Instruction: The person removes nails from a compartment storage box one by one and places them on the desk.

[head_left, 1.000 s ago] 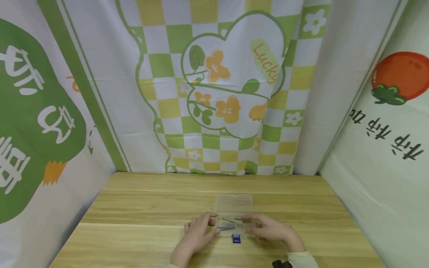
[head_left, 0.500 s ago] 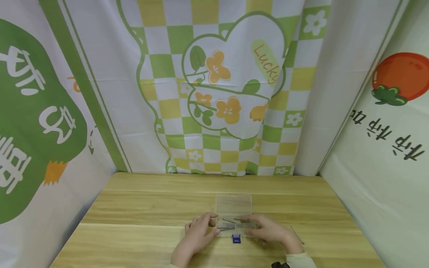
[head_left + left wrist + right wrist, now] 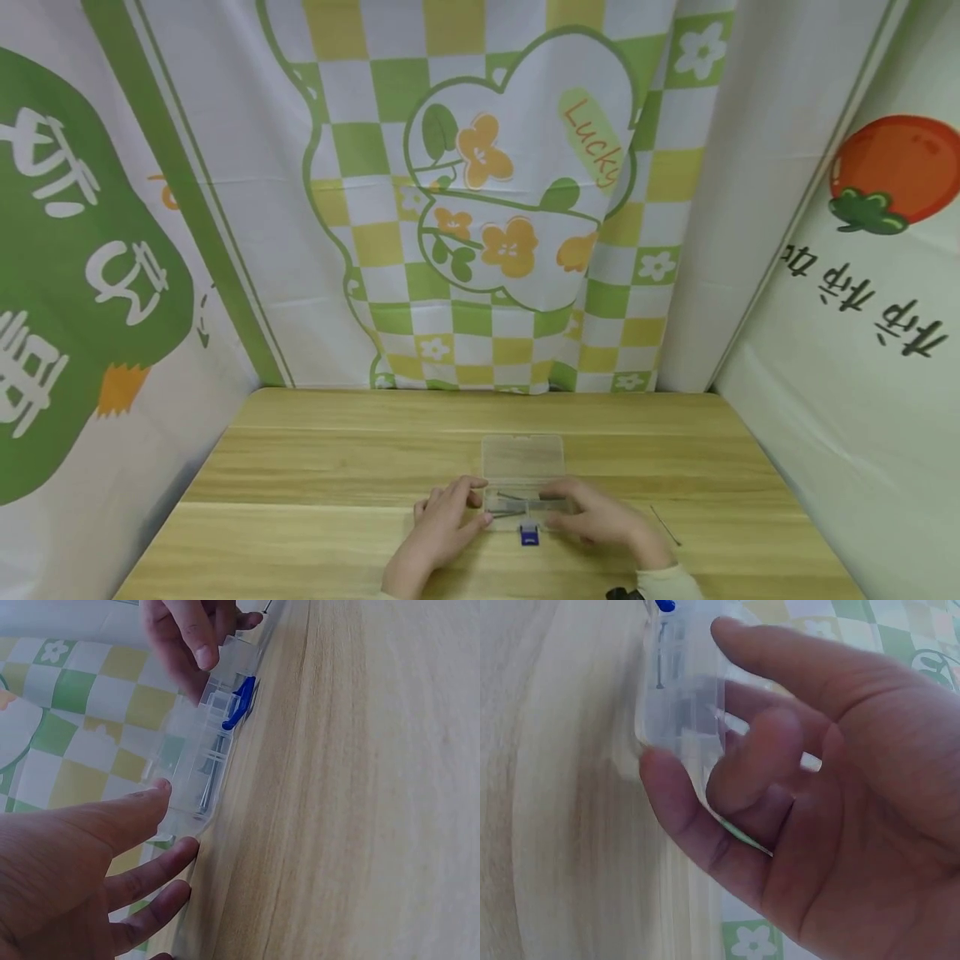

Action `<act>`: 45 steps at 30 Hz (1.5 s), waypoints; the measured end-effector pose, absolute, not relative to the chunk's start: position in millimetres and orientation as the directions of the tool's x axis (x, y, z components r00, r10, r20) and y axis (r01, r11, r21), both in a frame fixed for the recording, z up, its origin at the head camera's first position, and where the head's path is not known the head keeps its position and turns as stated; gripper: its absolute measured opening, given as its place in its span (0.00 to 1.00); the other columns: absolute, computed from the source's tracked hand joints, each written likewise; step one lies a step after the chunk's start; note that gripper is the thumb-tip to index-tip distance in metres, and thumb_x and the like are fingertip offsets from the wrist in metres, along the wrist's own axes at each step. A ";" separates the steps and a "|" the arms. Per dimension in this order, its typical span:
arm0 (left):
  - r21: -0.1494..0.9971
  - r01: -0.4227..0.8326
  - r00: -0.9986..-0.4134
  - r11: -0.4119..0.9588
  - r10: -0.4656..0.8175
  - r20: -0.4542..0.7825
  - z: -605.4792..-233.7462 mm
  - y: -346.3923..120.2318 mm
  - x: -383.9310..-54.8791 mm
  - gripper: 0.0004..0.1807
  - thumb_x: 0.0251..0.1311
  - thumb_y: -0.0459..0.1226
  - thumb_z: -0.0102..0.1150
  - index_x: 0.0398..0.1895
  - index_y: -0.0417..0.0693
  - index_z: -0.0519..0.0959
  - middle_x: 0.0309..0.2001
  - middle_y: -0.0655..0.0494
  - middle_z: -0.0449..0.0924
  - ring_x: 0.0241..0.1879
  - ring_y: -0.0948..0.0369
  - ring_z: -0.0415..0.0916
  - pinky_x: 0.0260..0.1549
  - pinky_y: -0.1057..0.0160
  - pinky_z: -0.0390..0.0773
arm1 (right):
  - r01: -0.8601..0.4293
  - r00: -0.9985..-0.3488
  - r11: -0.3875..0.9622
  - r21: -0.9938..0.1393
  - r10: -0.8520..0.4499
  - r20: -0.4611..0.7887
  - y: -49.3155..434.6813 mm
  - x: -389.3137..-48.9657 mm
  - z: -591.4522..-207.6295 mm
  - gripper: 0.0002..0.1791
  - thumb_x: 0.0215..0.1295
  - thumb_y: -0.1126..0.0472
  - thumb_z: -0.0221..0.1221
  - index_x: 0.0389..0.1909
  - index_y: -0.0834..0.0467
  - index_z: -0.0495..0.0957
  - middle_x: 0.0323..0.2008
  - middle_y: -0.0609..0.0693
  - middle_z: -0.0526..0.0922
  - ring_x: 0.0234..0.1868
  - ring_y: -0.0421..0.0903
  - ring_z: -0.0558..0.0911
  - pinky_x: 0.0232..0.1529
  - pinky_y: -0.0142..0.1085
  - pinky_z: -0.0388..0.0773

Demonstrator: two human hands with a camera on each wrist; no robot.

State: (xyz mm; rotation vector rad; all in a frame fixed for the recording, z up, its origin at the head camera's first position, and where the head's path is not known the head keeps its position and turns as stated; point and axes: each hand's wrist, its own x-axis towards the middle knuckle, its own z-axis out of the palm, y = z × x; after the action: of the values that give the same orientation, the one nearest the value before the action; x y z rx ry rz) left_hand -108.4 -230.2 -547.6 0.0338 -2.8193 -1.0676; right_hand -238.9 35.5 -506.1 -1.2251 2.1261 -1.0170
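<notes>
In the head view, a clear rectangular plastic box (image 3: 512,505) sits on the pale wooden table (image 3: 360,467), lid open on the far side, blue plastic clasp (image 3: 529,536) at the near side, thin grey metal rods (image 3: 507,513) inside. The left hand (image 3: 444,523) touches its left end, fingers relaxed and spread. The right hand (image 3: 597,515) is at its right end. Compared with 1.0 s ago, a thin dark rod (image 3: 665,526) lies uncovered right of the right wrist.

The left wrist view shows the box's translucent compartments.

In the right wrist view, the fingers bend around the right end; whether they grip anything, I cannot tell.
</notes>
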 end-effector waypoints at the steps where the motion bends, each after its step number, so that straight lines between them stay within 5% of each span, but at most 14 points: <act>1: 0.664 0.021 -0.992 0.748 -0.066 0.105 -547.8 -230.2 -108.6 0.26 0.71 0.49 0.65 0.68 0.57 0.73 0.50 0.69 0.81 0.53 0.55 0.71 0.56 0.32 0.60 | -0.521 -0.483 0.320 -0.791 -0.875 -0.035 36.3 -239.6 -506.1 0.23 0.75 0.60 0.63 0.64 0.70 0.77 0.61 0.67 0.78 0.26 0.39 0.80 0.35 0.37 0.81; 6: 0.668 0.044 -0.991 0.743 -0.052 0.123 -539.5 -227.9 -103.5 0.26 0.72 0.50 0.64 0.69 0.56 0.73 0.51 0.64 0.82 0.53 0.52 0.72 0.55 0.30 0.59 | -0.569 -0.498 0.338 -0.750 -0.867 -0.013 35.9 -239.5 -508.0 0.16 0.74 0.64 0.62 0.58 0.68 0.82 0.56 0.62 0.81 0.31 0.42 0.82 0.38 0.40 0.83; 11: 0.659 0.051 -0.990 0.750 -0.048 0.130 -537.9 -227.1 -102.3 0.26 0.73 0.51 0.63 0.69 0.56 0.73 0.50 0.64 0.82 0.52 0.52 0.72 0.54 0.31 0.59 | -0.655 -0.499 0.361 -0.664 -0.866 0.020 31.5 -239.8 -507.5 0.13 0.71 0.66 0.65 0.53 0.65 0.85 0.53 0.58 0.84 0.55 0.62 0.83 0.57 0.56 0.79; 45: 0.673 0.016 -0.997 0.740 -0.040 0.069 -522.8 -226.0 -99.8 0.27 0.71 0.48 0.65 0.69 0.53 0.74 0.52 0.61 0.82 0.53 0.53 0.71 0.57 0.30 0.60 | -0.651 -0.558 0.397 -0.646 -0.828 0.054 25.8 -233.7 -506.3 0.08 0.67 0.67 0.66 0.46 0.62 0.84 0.47 0.56 0.85 0.49 0.60 0.84 0.53 0.59 0.80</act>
State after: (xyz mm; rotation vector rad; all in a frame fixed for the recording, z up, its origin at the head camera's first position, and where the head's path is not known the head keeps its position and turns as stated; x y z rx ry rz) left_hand -99.8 -226.0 -522.8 0.0199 -2.8563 -1.1060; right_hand -233.7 25.8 -506.3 -1.2969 2.3814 -0.9135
